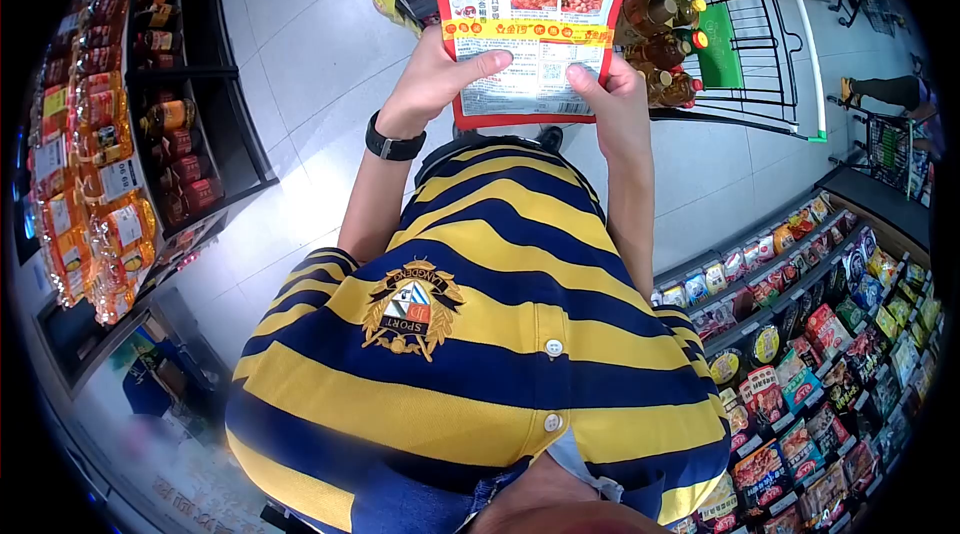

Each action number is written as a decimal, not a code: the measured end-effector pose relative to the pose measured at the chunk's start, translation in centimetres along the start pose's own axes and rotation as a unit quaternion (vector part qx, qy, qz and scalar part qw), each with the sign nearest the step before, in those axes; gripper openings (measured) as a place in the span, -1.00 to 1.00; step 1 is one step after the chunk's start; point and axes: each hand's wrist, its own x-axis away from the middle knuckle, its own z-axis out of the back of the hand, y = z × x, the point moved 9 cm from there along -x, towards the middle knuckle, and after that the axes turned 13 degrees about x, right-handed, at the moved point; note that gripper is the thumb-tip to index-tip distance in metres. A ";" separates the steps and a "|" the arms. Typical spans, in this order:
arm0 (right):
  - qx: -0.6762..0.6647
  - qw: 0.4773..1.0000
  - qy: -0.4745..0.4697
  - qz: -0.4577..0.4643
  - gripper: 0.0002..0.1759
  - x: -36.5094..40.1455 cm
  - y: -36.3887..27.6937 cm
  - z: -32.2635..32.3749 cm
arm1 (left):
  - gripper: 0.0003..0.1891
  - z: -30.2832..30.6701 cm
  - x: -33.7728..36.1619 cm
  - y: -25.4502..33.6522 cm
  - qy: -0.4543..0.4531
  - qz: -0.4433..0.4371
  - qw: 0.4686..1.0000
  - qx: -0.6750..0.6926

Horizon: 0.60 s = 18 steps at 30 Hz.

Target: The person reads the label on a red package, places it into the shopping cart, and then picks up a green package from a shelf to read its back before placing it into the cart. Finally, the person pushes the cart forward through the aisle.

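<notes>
A red and white packet of hotpot seasoning (525,46) is held up in front of my body, its printed side with food pictures and a yellow band facing me. My left hand (435,79), with a black watch on its wrist, grips the lower left edge, thumb across the front. On the lower right edge, my right hand (618,102) pinches the packet with its thumb on the front. The other fingers of both hands are mostly hidden behind it.
A black wire shopping cart (765,119) with a green panel and several capped bottles (660,52) stands just beyond my right hand. Shelves of packets (800,404) line the lower right. Shelves with jars (180,144) and amber packages are at left. Another person (890,92) is at far right.
</notes>
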 end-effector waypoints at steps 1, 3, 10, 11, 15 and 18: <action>-0.006 1.000 -0.002 0.000 -0.63 0.0 0.0 -0.1 | -0.49 0.1 0.0 0.0 0.001 -0.001 1.000 -0.010; -0.017 1.000 -0.004 0.003 -0.64 -0.2 0.0 -0.4 | -0.50 0.3 0.0 0.3 0.002 -0.003 1.000 -0.027; -0.033 0.999 -0.001 -0.021 -0.64 0.0 0.9 -0.2 | -0.51 0.3 0.1 -0.1 0.003 0.010 0.999 -0.040; -0.031 0.999 -0.001 -0.025 -0.64 0.0 1.0 -0.2 | -0.51 0.3 0.1 -0.2 0.004 0.012 0.999 -0.042; -0.032 0.999 0.001 -0.031 -0.64 0.0 1.2 -0.1 | -0.52 0.1 0.1 -0.2 0.008 0.028 0.999 -0.040; -0.036 0.999 -0.002 -0.029 -0.65 -0.1 1.3 0.0 | -0.52 0.0 0.0 -0.2 0.006 0.029 0.999 -0.041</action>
